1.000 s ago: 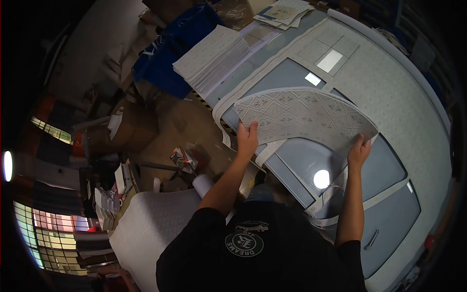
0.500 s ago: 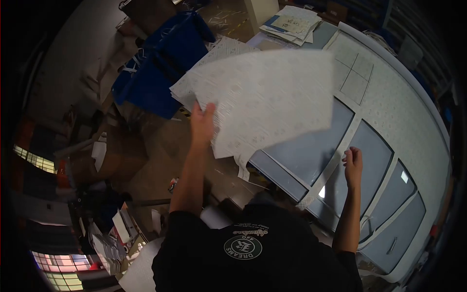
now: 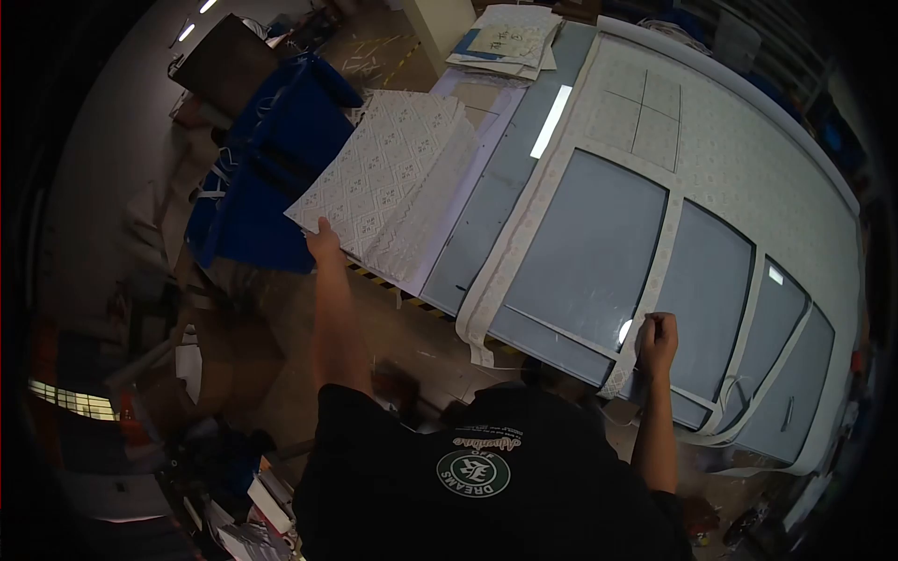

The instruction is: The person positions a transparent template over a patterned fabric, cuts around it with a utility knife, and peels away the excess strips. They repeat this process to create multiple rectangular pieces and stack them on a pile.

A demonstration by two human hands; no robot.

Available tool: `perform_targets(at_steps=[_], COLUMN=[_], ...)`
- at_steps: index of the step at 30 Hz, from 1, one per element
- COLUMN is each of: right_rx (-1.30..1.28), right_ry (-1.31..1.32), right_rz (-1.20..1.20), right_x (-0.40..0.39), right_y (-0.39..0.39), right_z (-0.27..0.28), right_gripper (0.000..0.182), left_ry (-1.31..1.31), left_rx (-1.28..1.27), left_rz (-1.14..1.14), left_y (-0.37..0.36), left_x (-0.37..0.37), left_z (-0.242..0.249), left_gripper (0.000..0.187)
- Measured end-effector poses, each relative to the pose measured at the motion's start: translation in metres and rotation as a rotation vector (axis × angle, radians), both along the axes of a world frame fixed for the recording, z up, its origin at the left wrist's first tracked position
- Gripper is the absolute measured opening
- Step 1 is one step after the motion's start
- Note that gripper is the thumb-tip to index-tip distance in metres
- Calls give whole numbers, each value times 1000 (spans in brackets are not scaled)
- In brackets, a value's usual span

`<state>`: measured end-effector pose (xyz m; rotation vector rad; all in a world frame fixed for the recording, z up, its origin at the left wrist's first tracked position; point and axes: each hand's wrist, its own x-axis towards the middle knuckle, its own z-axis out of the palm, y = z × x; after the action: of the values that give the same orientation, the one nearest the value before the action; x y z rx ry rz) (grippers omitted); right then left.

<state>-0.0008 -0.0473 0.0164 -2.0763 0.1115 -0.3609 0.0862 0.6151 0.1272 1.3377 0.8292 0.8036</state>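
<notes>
My left hand [image 3: 324,240] grips the near left corner of a white patterned sheet [image 3: 379,168], thumb on top. The sheet carries a raised diamond-and-flower pattern and lies over a pile at the table's left end, its right part creased or overlapped by a plainer layer. My right hand [image 3: 659,344] is closed, fingers curled, over the grey tabletop [image 3: 599,243] beside a pale cut strip [image 3: 653,280]. Whether anything small is inside that hand cannot be seen. A large patterned sheet [image 3: 748,159] with rectangular openings covers the table's right side.
A blue bin [image 3: 271,168] stands left of the table. Papers [image 3: 510,42] are stacked at the far end. A loose strip end [image 3: 475,346] hangs over the near edge. A cardboard box [image 3: 224,346] and clutter fill the floor at left.
My left hand has swung the patterned sheet leftward and down from above the table onto the pile. More of the grey tabletop shows. My right hand is now lower, beside the strip.
</notes>
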Motion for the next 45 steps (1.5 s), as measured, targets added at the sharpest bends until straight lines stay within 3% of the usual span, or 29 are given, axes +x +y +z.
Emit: perform_targets(at_steps=[6,8,10,11,12,13,14,16,17,20,23,24,25,26,29,30,32,33,35,39,42,44,45], right_rx=[-35,166,-50,-8,-65,14,43,7,-74,-152,-148,-149,-311,-469,-567,-553,-815,-794,-681,-612,-619,-217,-215], right_ry=[-71,149,-3,-24,-5,33,35,72,58,-57,71,60,99,142,225,218,108,92,347,396,334,320,307], right_rz=[12,-56,-42,-42,-24,12,-1,-65,-106,-432,-782,-799,-884,-965,-1033,-1032,-1072,-1071,-957,-827,-762,-779,-740], right_x=[4,1,3,1,-1,-6,-14,-38,-53,-99,-140,-152,-162,-169,-175,-179,-179,-179,-183,-188,-180,-157,-141], right_y=[0,11,4,5,1,-5,-6,-25,-36,-97,-176,-207,-243,-272,-345,-362,-403,-421,-449,-470,-478,-476,-474], right_z=[-2,15,-6,-8,0,1,14,27,42,46,44,37,25,18,24,18,6,0,-6,-11,-16,-5,-4], right_gripper=[5,5,5,4,7,12,17,22,23,20,29,29,33,37,42,42,42,42,36,27,15,21,21], left_ry=[-61,389,365,248,187,264,291,273,329,356,251,194,137,118,20,-1,-34,-36,-42,107,330,511,601], left_rx=[-47,448,197,-32,-73,44,196,565,869,1008,1095,1077,1060,1059,1034,980,936,897,874,765,830,907,926], left_rz=[27,176,10,-139,-250,-251,-247,187,298,314,268,124,-19,-26,-203,-300,-374,-469,-554,-920,-988,-963,-953], left_y=[10,36,81,80,101,66,74,36,60,-33,-92,-117,-143,-164,-234,-257,-308,-334,-383,-488,-549,-563,-562], left_x=[4,13,17,12,16,4,3,2,3,-16,-14,-13,-12,-11,-6,-6,-7,-8,-2,3,8,23,31], left_z=[-12,-26,-42,-32,-44,-10,-9,9,-3,17,10,11,12,10,1,0,-2,-5,-13,-29,-53,-81,-96], left_gripper=[59,63,62,58,55,53,56,64,63,63,59,54,49,49,46,45,45,46,46,52,66,77,82])
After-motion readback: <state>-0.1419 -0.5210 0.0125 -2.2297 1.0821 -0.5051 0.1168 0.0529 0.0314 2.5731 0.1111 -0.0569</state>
